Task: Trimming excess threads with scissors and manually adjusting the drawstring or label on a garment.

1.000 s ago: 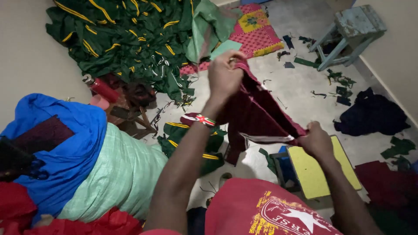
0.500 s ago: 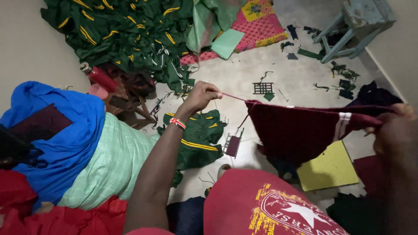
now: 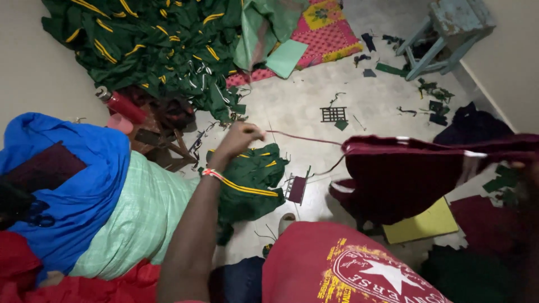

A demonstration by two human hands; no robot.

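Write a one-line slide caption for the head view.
Left hand pulls a thread taut from a maroon garment, above a floor strewn with green cloth.

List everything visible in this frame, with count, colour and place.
garment: one, maroon with white trim, stretched out at right
thread: one, reddish, from left hand to garment
garment pile: one heap, green with yellow stripes, top left
small garment: one, green and yellow, floor centre
mat: one, pink and yellow, top centre
stool: one, pale blue, top right
bundles: blue and mint, left
flat sheet: one, yellow, under garment
bottle: one, red, left
left hand: pinching thread
right hand: at right edge, grip unclear
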